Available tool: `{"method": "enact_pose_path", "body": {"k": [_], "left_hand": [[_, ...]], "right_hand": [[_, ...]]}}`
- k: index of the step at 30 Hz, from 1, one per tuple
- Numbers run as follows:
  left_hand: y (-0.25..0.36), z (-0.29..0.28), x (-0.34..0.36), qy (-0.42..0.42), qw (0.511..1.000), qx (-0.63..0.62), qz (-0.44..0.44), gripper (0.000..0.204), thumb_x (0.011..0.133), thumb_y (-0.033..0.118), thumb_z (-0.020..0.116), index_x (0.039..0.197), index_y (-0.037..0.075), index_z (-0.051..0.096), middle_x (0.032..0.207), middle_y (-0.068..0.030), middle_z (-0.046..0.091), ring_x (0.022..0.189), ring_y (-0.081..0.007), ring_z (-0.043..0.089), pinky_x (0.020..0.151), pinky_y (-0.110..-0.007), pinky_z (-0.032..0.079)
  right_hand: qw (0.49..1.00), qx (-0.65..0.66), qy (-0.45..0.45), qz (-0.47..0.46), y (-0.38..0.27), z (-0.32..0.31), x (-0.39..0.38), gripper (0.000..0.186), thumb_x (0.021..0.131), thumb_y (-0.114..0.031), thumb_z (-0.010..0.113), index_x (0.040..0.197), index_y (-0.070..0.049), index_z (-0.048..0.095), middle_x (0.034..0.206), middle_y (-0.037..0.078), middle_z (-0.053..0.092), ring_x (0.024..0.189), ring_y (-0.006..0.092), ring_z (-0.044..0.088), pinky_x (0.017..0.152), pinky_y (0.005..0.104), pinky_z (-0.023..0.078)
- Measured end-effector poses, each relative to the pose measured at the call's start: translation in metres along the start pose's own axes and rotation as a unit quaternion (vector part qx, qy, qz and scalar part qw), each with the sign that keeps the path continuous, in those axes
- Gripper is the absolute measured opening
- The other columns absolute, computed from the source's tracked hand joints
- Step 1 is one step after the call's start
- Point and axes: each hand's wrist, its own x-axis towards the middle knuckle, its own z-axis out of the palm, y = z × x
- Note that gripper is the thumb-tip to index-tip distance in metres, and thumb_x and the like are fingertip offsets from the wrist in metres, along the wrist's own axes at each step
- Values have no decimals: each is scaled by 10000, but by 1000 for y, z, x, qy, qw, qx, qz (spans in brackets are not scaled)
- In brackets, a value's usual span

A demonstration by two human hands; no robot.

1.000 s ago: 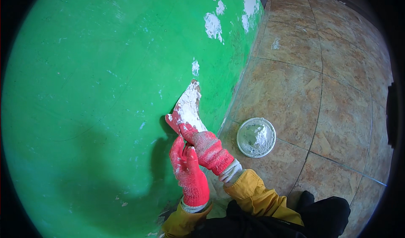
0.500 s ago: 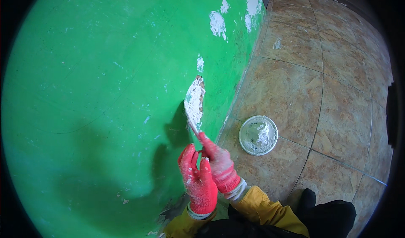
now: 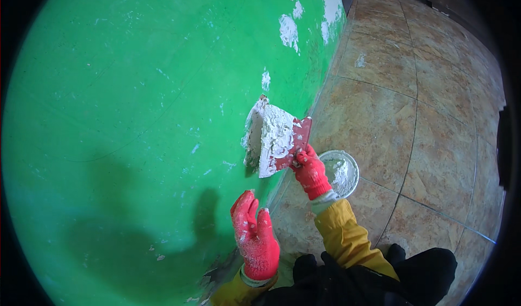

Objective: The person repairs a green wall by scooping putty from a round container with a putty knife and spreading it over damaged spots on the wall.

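Note:
My right hand [image 3: 311, 174], in a red glove marked with white, grips a red putty knife [image 3: 302, 135]. Thick white putty [image 3: 278, 132] covers much of its wide blade, whose edge is at the green wall [image 3: 135, 89]. Just left of the blade, a rough white putty patch [image 3: 253, 129] shows on the wall; the blade hides part of it. My left hand [image 3: 255, 235], gloved in red too, is held up near the wall below the knife, its fingers apart and nothing in it. Behind my right hand, a round tub [image 3: 355, 178] of white putty stands on the floor, partly covered.
Several other white patches [image 3: 288, 32] mark the wall farther up. Brown tiles [image 3: 374, 110] make up the floor to the right, with a white smear [image 3: 360, 61] on one. My dark shoe [image 3: 396, 253] shows at the lower right. The wall's base looks chipped [image 3: 222, 268] near my left arm.
My right hand has moved right and up, away from my left hand. The putty knife has turned, so its putty-covered face now shows. My left hand has stayed nearly in place.

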Motion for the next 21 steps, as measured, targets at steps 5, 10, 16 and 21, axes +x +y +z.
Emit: {"method": "enact_pose_path", "body": {"k": [5, 10, 16, 21], "left_hand": [[-9, -6, 5, 16, 999, 26, 24, 356, 844, -94, 443, 1183, -19, 521, 1245, -132, 486, 1138, -217, 482, 998, -327, 394], [-24, -11, 12, 25, 999, 32, 10, 346, 834, -106, 450, 1162, -29, 529, 1239, -143, 483, 1143, -219, 481, 996, -328, 397], [-33, -8, 18, 21, 999, 36, -1, 329, 830, -111, 452, 1139, -37, 535, 1226, -140, 482, 1143, -230, 486, 997, -341, 402], [-37, -2, 18, 20, 999, 25, -10, 323, 831, -113, 444, 1134, -44, 532, 1215, -146, 483, 1117, -243, 509, 987, -358, 414]], "right_hand": [[998, -11, 7, 56, 36, -13, 43, 295, 940, -112, 478, 1234, -105, 508, 1029, 6, 624, 829, 142, 597, 747, 344, 520], [989, -97, 41, 108, 47, -8, 63, 281, 953, -143, 468, 1229, -121, 515, 956, -13, 622, 754, 122, 584, 679, 317, 516], [967, -162, 105, 165, 45, -14, 59, 278, 959, -154, 465, 1232, -117, 510, 947, -5, 623, 732, 121, 579, 647, 293, 506], [981, -96, 97, 140, 37, -24, 34, 288, 953, -158, 480, 1233, -94, 503, 981, 5, 613, 758, 125, 579, 673, 292, 507]]}}
